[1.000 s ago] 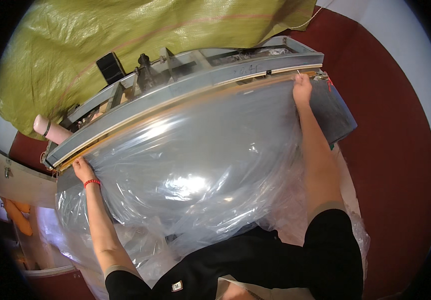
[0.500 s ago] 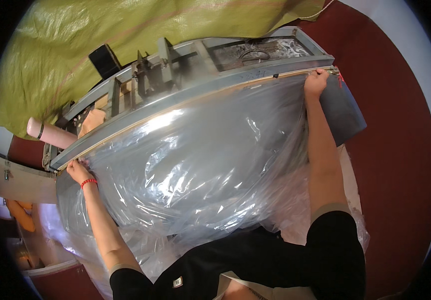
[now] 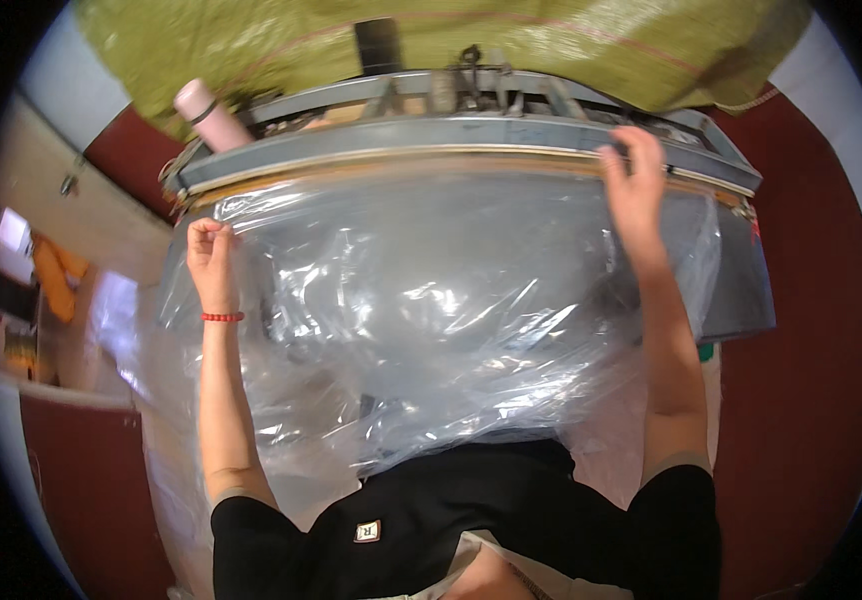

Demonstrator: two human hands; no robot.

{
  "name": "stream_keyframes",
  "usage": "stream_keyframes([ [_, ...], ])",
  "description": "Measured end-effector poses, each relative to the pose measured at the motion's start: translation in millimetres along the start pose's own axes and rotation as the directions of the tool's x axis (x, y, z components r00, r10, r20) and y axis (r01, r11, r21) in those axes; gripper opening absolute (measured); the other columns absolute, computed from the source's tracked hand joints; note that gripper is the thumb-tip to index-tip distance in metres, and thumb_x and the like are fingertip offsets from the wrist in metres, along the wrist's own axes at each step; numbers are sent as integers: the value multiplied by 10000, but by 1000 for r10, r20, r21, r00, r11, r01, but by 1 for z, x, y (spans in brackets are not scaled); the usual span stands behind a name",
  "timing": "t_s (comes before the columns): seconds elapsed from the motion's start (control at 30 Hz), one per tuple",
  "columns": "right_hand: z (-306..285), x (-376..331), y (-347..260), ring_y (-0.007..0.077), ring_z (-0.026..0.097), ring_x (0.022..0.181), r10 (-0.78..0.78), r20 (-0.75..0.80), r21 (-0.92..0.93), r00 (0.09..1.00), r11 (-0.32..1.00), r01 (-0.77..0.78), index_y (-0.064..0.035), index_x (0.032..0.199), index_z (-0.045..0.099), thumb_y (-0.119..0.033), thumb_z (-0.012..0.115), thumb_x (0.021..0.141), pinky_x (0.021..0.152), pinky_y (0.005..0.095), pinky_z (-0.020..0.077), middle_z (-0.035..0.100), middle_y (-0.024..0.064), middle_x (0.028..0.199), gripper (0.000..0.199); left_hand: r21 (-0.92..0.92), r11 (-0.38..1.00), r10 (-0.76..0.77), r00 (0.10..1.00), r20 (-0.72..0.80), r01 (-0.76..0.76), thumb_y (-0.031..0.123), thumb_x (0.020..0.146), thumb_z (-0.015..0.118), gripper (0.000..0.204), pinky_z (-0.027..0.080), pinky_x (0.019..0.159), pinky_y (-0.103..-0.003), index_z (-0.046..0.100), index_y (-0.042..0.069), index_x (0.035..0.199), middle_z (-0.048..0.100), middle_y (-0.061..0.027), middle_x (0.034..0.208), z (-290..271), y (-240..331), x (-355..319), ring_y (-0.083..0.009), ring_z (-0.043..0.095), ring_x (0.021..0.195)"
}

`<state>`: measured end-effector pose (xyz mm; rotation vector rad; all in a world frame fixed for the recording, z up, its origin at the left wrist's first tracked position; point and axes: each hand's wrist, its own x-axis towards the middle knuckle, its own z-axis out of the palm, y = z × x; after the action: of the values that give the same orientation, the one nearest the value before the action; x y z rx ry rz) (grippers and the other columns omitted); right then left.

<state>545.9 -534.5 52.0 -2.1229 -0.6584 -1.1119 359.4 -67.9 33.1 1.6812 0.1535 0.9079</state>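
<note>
Clear plastic film (image 3: 431,300) spreads in creases over a grey metal tabletop (image 3: 736,280) and hangs down toward my body. At its left far corner, my left hand (image 3: 210,260), with a red bead bracelet at the wrist, pinches the film just short of the long bar. My right hand (image 3: 639,190) is raised near the right part of that bar, somewhat blurred, its thumb and fingers apart with nothing visible between them. The long grey bar (image 3: 391,135) with a pale wooden-looking strip runs along the table's far side.
Behind the bar stands a metal frame with tools and parts, and a pink cylinder (image 3: 213,117) at its left. A black phone-like slab (image 3: 378,46) lies on a yellow-green tarp (image 3: 551,40). Dark red wall panels (image 3: 801,300) flank the right side; a door (image 3: 91,200) is at left.
My view has turned, so the bar now lies more level. My left hand has come away from the bar toward me. My right hand has opened and shifted left along the bar.
</note>
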Motion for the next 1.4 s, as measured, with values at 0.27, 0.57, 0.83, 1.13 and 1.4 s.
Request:
stream_keyframes([
  [0.27, 37, -54, -67, 116, 527, 612, -1, 707, 460, 707, 760, -459, -38, 692, 562, -183, 636, 733, 604, 261, 433, 552, 24, 624, 168, 654, 752, -53, 996, -65, 83, 110, 758, 609, 177, 382, 811, -295, 502, 20, 867, 517, -78, 923, -69, -14, -37, -190, 489, 901],
  [0.57, -157, -120, 163, 122, 494, 590, 575, 100, -365, 812, 780, -508, -14, 706, 577, -218, 670, 708, 585, 264, 409, 551, 54, 620, 224, 642, 563, -134, 709, 692, -521, 417, 690, 632, 690, 213, 983, -488, 394, 55, 1227, 319, -166, 1315, 11, 8, -112, -391, 212, 1242],
  [0.83, -203, -132, 195, 204, 535, 600, 597, 8, -450, 803, 719, -530, -22, 758, 585, -274, 629, 742, 584, 301, 412, 589, 95, 669, 256, 960, 225, -304, 924, 231, -166, 422, 792, 494, 499, 219, 881, -651, 410, 200, 1231, 286, -48, 1351, 0, -44, -52, -336, 209, 1250],
  [1.13, -202, -129, 192, 242, 556, 624, 644, -11, -491, 765, 663, -565, -60, 775, 595, -313, 617, 737, 595, 319, 420, 582, 111, 680, 257, 308, 951, -251, 576, 778, -3, 174, 814, 564, 185, 423, 742, -270, 602, 8, 886, 586, -74, 830, 165, 37, -101, -142, 542, 817],
  [1.4, -205, -130, 196, 257, 575, 669, 687, -9, -496, 727, 628, -599, -81, 789, 604, -324, 620, 728, 610, 337, 426, 601, 98, 706, 251, 352, 935, -310, 562, 767, 35, 142, 802, 573, 111, 411, 528, -233, 529, 41, 801, 550, -28, 685, 230, 47, -112, -97, 506, 589],
])
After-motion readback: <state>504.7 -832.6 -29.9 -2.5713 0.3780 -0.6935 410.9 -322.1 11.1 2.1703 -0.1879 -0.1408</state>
